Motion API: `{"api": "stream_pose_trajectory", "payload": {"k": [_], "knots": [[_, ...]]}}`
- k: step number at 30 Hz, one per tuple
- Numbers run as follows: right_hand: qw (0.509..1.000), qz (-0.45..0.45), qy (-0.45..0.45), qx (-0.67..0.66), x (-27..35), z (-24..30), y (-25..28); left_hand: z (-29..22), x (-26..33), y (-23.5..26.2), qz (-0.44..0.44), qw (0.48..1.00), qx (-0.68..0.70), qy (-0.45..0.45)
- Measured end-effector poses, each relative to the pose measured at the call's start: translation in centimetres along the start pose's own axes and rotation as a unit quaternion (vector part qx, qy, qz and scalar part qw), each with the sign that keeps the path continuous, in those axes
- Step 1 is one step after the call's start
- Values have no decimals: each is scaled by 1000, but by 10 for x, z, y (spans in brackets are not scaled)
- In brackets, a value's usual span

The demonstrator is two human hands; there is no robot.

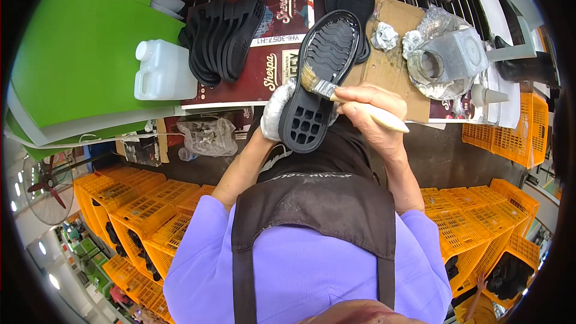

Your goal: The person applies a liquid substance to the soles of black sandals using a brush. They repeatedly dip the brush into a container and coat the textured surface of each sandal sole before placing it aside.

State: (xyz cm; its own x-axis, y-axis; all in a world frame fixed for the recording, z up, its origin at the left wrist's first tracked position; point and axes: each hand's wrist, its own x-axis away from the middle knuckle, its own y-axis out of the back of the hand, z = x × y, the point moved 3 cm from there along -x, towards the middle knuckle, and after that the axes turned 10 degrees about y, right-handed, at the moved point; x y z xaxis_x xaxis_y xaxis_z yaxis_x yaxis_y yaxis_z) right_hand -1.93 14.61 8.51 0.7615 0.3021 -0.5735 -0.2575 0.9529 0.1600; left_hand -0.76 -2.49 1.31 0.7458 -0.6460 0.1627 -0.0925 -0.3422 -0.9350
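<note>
My left hand point(277, 111), in a white glove, grips a black shoe sole point(329, 48) by its left edge and holds it tilted up, inner face toward me. Wet-looking whitish streaks lie on the wavy ridges of its upper half, and the lower end has a grid of square hollows. Bare fingers of my right hand point(373, 111) are wrapped round the pale wooden handle of a flat paintbrush point(324, 87). Its tan bristles touch the sole near the middle. Behind the sole, more black soles point(359, 1) lie on the bench, partly covered.
Left on the dark red bench cover point(279, 12) stands a row of black soles point(222, 39), beside a white plastic jug point(165, 71). A clear cut-open bottle point(453, 57), crumpled wrap point(384, 36) and a nozzle bottle point(489, 95) sit right. Orange crates point(474, 219) stand behind me.
</note>
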Motion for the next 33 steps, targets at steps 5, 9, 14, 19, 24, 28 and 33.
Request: {"api": "stream_pose_trajectory", "payload": {"k": [5,9,14,19,24,28,33], "knots": [[1000,3,26,0,1,3,-7,-2,-2,12,-7,999,32,-12],[999,16,30,1,1,7,-9,-4,-10,8,-58,995,-75,-44],[998,39,47,8,-3,16,-9,-7,-13,9,-61,989,-106,-81],[997,57,52,4,-4,26,-12,-5,-10,-9,27,998,8,-60],[996,84,27,17,-5,37,-15,-3,-8,-7,88,992,84,-34],[995,91,29,32,-4,39,-16,-3,-8,-8,102,992,65,-30],[994,88,53,48,-6,42,-18,-3,-8,-11,102,992,65,-40]]}}
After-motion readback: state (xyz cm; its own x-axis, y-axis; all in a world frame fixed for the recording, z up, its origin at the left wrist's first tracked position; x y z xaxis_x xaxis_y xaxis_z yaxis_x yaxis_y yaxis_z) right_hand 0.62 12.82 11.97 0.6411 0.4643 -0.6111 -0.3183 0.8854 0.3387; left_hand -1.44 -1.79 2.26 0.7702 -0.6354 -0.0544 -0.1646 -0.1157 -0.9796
